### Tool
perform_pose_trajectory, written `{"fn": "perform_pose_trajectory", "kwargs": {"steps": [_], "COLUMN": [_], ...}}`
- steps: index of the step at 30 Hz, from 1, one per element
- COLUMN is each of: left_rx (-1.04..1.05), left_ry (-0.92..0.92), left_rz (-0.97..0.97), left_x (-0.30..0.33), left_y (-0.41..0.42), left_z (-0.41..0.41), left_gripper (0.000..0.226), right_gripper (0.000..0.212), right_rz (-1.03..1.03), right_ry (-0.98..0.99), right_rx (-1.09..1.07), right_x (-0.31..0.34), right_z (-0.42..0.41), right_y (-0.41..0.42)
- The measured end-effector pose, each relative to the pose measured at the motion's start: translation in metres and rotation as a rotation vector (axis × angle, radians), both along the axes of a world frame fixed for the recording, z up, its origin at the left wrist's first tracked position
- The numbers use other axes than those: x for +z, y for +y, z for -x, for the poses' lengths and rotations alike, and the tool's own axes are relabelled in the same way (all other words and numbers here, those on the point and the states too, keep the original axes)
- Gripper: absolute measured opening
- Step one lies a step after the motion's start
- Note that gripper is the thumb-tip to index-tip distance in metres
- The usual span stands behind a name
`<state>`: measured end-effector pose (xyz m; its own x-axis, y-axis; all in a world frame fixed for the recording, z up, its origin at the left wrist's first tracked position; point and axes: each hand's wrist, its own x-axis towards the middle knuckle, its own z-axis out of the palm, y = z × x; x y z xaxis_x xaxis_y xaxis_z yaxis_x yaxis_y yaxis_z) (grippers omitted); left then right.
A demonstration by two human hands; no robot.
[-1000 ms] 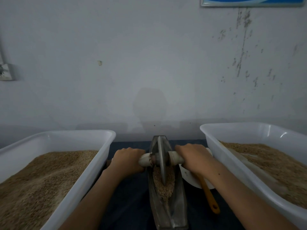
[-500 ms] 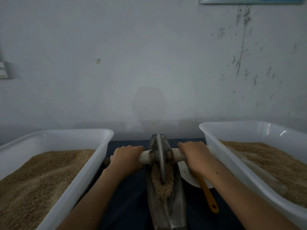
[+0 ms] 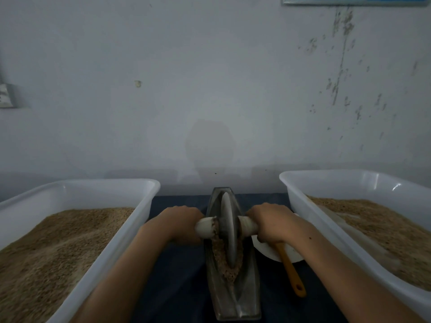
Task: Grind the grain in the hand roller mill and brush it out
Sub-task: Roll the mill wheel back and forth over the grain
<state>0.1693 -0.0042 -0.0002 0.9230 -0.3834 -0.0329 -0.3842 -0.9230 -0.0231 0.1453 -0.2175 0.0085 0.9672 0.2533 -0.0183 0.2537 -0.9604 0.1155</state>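
Note:
A boat-shaped metal mill trough (image 3: 247, 297) lies lengthwise between two tubs. Its grey grinding wheel (image 3: 228, 227) stands upright in the far half of the trough. A pale wooden axle (image 3: 205, 227) runs through the wheel. My left hand (image 3: 179, 223) grips the axle's left end and my right hand (image 3: 271, 221) grips its right end. Brown ground grain (image 3: 227, 269) lies in the trough just in front of the wheel. A brush with an orange handle (image 3: 291, 273) rests on a white dish (image 3: 268, 251) right of the trough, its head hidden under my right hand.
A white tub (image 3: 130, 227) of tan grain stands on the left, a second white tub (image 3: 310, 213) of grain on the right. Dark blue cloth (image 3: 177, 287) covers the table. A grey wall rises close behind.
Both hands have rolled the wheel away from me along the trough, toward its far end. More of the ground grain shows in front of the wheel.

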Motion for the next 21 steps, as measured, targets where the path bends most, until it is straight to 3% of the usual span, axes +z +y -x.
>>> {"fn": "perform_pose_trajectory", "kwargs": {"steps": [5, 9, 12, 15, 21], "left_rx": [0.037, 0.049, 0.064, 0.046, -0.003], "left_ry": [-0.062, -0.261, -0.403, -0.426, -0.244], "left_rz": [0.024, 0.045, 0.052, 0.057, 0.014], "left_x": [-0.004, -0.013, -0.019, -0.02, -0.013], "left_y": [0.0, -0.001, -0.004, -0.003, 0.001], "left_z": [-0.003, -0.008, -0.01, -0.012, -0.01], "left_gripper": [0.038, 0.029, 0.027, 0.027, 0.03], "right_gripper": [0.037, 0.026, 0.027, 0.028, 0.029], "right_rz": [-0.011, -0.062, -0.058, -0.067, -0.04], "right_ry": [-0.076, -0.326, -0.41, -0.379, -0.158], "right_rx": [0.009, 0.035, 0.033, 0.044, 0.063], "right_x": [-0.002, -0.016, -0.022, -0.019, -0.005], "right_z": [-0.003, -0.007, -0.011, -0.012, -0.004], "right_y": [0.001, 0.001, 0.0, -0.002, -0.005]}}
